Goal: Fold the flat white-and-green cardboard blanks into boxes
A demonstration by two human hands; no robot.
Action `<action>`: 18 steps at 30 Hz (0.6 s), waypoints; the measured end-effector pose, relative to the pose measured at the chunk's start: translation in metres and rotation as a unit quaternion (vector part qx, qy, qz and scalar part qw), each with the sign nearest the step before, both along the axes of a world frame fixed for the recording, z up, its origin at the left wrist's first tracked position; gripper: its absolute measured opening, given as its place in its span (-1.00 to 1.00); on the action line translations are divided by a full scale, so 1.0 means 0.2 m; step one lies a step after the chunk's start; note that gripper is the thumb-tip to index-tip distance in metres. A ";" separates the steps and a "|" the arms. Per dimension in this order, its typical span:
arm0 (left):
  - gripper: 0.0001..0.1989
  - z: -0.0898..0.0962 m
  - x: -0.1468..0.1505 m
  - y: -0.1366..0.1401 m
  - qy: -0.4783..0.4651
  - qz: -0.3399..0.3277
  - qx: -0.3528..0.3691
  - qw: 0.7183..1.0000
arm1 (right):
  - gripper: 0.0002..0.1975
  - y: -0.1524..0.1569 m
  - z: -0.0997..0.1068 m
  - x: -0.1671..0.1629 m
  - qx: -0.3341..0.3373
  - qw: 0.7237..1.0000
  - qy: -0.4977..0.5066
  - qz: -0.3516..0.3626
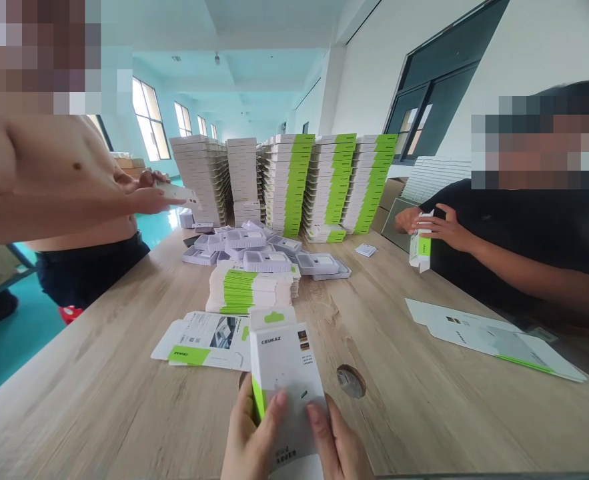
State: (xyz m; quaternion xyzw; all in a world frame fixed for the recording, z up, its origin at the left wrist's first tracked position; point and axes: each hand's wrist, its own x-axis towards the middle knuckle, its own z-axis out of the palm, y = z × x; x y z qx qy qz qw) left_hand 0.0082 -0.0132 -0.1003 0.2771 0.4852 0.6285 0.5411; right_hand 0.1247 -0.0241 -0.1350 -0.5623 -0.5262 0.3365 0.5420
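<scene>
Between my two hands is a white and green cardboard box [290, 360], its hang-tab end pointing away from me. My left hand [254, 427] grips its left side, thumb on the front panel. On the right side, my right hand [337, 437] holds it the same way, thumb pressed on the face. Just beyond the box's left edge lie flat printed box blanks [199, 340]. Farther back is a pile of folded white and green cartons [251, 288], with several pale plastic trays [269, 257] heaped behind it.
Tall stacks of white and green boxes [289, 187] stand at the table's far end. A round hole [351, 381] pierces the wooden tabletop [384, 427]. More flat blanks [489, 340] lie at right. A co-worker [519, 240] at right holds a carton; another person [74, 180] stands left holding a white piece.
</scene>
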 end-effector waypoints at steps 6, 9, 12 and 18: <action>-0.36 -0.09 0.07 -0.03 0.021 -0.040 0.033 0.998 | -0.43 0.05 0.02 0.07 -0.043 0.999 -0.003 -0.016; -0.35 -0.13 0.06 -0.01 0.053 -0.061 0.051 0.995 | -0.33 0.16 0.02 0.27 -0.081 0.993 -0.044 -0.069; -0.48 -0.18 -0.11 0.03 0.233 -0.032 0.084 0.968 | -0.20 0.33 0.06 0.50 -0.119 0.985 -0.082 -0.091; -0.55 -0.28 -0.66 0.25 0.608 0.028 0.114 0.785 | -0.03 0.45 0.09 0.59 -0.057 0.950 -0.268 -0.151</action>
